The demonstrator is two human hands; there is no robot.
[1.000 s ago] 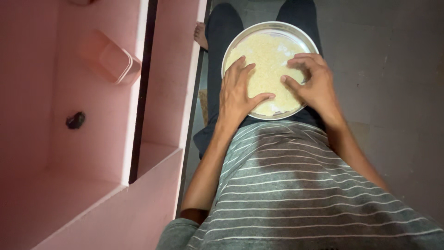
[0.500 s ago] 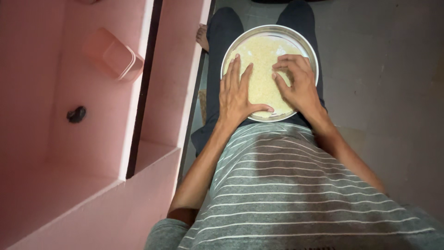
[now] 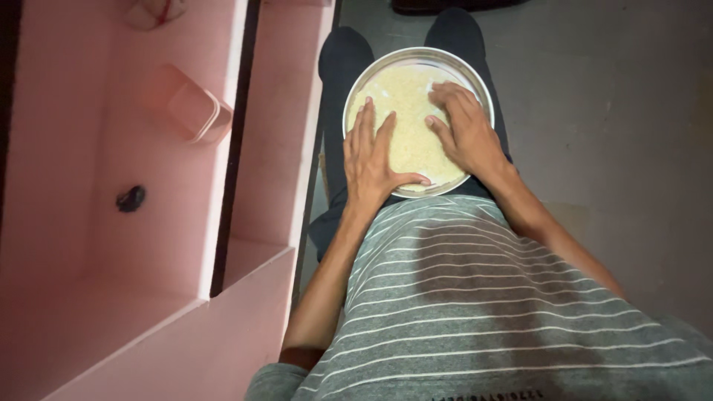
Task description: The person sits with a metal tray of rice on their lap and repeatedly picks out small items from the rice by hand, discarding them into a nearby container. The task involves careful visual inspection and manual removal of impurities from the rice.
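- A grey shirt with thin white stripes (image 3: pixel 475 312) is seen nearest the camera, filling the lower part of the view; both bare forearms are extended forward from it.
- A round metal plate (image 3: pixel 445 56) is rested on the lap, on dark trousers (image 3: pixel 343 59), and is spread with pale rice grains (image 3: pixel 405 111) across nearly its whole surface.
- The left hand (image 3: pixel 373 160) is laid flat on the near-left part of the plate, palm down. Its fingers (image 3: pixel 365 122) are held straight and slightly apart on the grains, nothing is gripped, and the thumb is stretched rightward along the plate's near rim.
- The right hand (image 3: pixel 464 126) is placed on the right half of the plate — fingers (image 3: pixel 445 93) bent and loosely spread, tips pressed into the rice. No object is seen clasped in it; whether single grains are pinched cannot be told.
- The two hands are kept apart, with a strip of rice between them.
- To the left, pink shelving (image 3: pixel 223 148) is seen, divided by a dark vertical gap. A pink plastic container (image 3: pixel 189 104) is lying tilted on it — further along, a small dark object (image 3: pixel 131 198) is noted, too small to identify.
- To the right and beyond the knees, a grey floor (image 3: pixel 609 111) is seen.
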